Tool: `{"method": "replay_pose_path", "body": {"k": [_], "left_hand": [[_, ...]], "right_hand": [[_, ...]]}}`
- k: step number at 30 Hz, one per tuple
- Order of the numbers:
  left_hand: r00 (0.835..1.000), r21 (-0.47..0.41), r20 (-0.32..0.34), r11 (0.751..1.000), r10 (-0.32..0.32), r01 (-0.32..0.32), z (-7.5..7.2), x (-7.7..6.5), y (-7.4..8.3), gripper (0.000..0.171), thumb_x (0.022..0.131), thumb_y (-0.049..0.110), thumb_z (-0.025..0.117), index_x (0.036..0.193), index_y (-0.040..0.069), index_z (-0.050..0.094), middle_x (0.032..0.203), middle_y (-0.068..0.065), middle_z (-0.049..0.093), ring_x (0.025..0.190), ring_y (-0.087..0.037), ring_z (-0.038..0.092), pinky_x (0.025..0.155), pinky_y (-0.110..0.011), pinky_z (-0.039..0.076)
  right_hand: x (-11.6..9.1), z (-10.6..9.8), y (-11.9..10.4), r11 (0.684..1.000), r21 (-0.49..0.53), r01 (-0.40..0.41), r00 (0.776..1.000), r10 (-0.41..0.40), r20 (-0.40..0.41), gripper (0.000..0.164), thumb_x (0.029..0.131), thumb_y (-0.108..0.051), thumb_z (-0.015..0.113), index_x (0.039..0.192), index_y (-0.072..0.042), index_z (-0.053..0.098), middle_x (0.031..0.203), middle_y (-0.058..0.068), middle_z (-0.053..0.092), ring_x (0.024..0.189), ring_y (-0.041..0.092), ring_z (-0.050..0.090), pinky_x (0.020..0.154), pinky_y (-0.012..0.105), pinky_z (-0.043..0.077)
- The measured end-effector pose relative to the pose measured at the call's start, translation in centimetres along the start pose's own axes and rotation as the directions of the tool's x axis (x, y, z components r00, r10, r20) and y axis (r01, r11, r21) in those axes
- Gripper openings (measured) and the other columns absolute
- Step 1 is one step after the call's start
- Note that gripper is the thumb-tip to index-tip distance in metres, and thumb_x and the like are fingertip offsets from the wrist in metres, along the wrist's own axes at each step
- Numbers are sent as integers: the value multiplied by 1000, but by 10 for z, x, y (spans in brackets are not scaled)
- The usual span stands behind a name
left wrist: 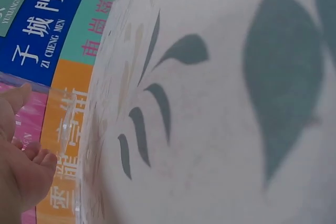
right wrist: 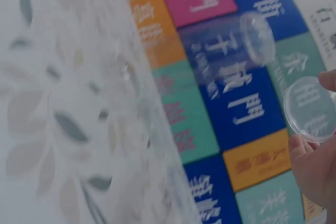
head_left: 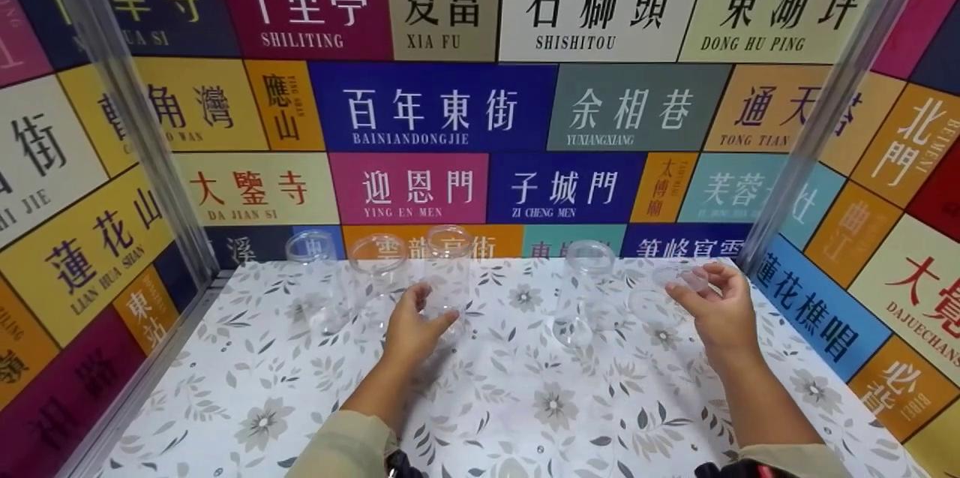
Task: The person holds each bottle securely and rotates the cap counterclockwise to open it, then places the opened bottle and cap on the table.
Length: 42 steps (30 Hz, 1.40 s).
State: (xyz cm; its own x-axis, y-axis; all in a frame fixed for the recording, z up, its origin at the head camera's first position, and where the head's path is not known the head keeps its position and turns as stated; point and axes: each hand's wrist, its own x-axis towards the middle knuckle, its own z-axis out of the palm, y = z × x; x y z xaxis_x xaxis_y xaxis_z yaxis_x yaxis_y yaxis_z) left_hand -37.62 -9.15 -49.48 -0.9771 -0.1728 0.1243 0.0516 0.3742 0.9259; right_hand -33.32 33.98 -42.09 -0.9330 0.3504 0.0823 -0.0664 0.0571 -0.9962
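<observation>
My left hand (head_left: 415,324) grips the lower part of a clear plastic jar (head_left: 448,268), its thumb across the near side. The jar stands upright and uncovered near the table's back edge. In the left wrist view, the thumb and curled fingers (left wrist: 39,161) show in front of the see-through jar wall. To the right, my right hand (head_left: 724,305) pinches a clear round lid (head_left: 684,280) between thumb and fingers, raised above the table. The right wrist view shows this lid (right wrist: 310,109) tilted, with fingers at its edge.
Two more clear jars, one farther left (head_left: 319,290) and one wide-mouthed (head_left: 379,257), stand left of my left hand. Another jar (head_left: 585,298) stands between my hands. A clear round lid (head_left: 651,309) lies near my right hand. Sign-printed panels (head_left: 517,185) enclose the flower-patterned table (head_left: 510,395).
</observation>
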Motion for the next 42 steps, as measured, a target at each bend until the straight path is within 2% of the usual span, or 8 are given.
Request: {"method": "replay_pose_path", "body": {"k": [4,6,9,17,23,30,35,42], "left_hand": [[1000,14,5,1000,-14,14,4,6,0,72,92,21,85,152,2,49,159,-18,56,151,-38,50,129,-52,40],[1000,26,9,1000,-18,18,6,9,0,72,92,20,85,152,1,49,159,-20,55,152,-40,49,129,-52,40],[999,40,22,999,-35,34,9,12,0,76,93,20,84,156,2,44,161,-20,52,153,-40,48,129,-53,39],[1000,59,17,998,-4,3,11,16,-4,85,93,19,83,162,-2,38,161,-23,52,151,-44,49,129,-53,38],[999,94,29,995,-46,43,10,16,-5,88,96,23,80,165,-1,33,166,-21,47,156,-42,43,133,-52,32],[995,79,38,993,-89,86,9,13,-1,87,99,22,76,167,0,27,172,-21,37,161,-42,34,135,-53,26],[995,87,29,992,-97,94,10,13,0,85,100,21,74,167,-1,26,172,-22,35,162,-42,32,136,-53,25],[998,128,6,989,-69,68,11,12,0,81,101,16,70,166,-5,27,171,-26,35,161,-44,32,135,-53,25]], "right_hand": [[16,-19,16,975,-205,-92,994,100,32,85,94,-41,83,163,-26,36,177,7,26,165,28,31,128,39,42],[23,-28,23,954,-278,-115,990,132,42,94,94,-47,81,169,-23,30,180,7,21,166,30,26,132,50,36],[31,-39,32,928,-348,-135,987,157,35,100,94,-54,79,172,-21,26,181,9,19,167,34,23,133,54,32],[49,-63,55,891,-413,-190,975,219,23,105,97,-54,75,173,-16,13,181,15,12,166,44,19,131,60,32],[60,-72,67,863,-437,-253,961,278,-7,103,101,-46,73,173,-14,6,180,18,5,164,49,16,132,65,26],[64,-79,76,823,-491,-287,943,333,8,107,99,-38,75,171,-8,3,179,23,1,163,54,14,129,69,28],[63,-77,76,778,-572,-258,944,328,20,105,98,-38,75,170,-2,8,177,29,7,161,56,15,130,68,26],[63,-73,77,717,-669,-194,958,285,27,90,102,-31,65,167,5,15,174,35,13,160,58,15,131,68,22]]}}
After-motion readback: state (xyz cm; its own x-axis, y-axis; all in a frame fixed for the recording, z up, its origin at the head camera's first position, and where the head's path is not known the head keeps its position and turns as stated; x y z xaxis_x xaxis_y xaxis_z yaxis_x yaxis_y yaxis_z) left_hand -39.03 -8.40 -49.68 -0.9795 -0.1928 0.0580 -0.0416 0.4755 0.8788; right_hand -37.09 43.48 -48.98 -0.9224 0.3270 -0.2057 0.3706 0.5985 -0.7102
